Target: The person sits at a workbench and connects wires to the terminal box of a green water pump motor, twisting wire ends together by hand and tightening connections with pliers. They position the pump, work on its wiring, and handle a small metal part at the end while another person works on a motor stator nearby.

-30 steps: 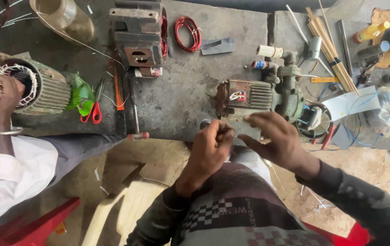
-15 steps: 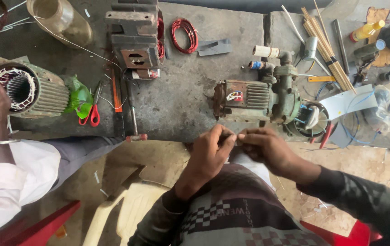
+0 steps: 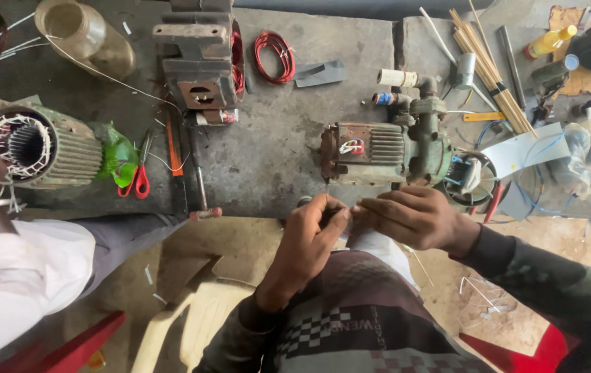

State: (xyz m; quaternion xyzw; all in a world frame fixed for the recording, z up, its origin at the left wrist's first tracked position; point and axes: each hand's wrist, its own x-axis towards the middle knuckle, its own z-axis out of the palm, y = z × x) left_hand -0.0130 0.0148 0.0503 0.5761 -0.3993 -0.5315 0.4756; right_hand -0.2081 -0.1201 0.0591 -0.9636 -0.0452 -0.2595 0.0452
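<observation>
Left hand (image 3: 312, 231) and right hand (image 3: 409, 217), frame centre, pinch one thin wire (image 3: 328, 190) below the green finned pump motor (image 3: 385, 152); steady fingertip work seems needed.

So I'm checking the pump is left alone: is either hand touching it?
Apart. The head view shows grey bench between both hands, left and right, and the pump above them.

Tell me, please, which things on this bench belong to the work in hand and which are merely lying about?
In hand: left hand and right hand pinch a thin wire beside the green pump motor.

Lying about: red wire coil, red-handled scissors, bundle of sticks, yellow bottle, grey metal block.
</observation>
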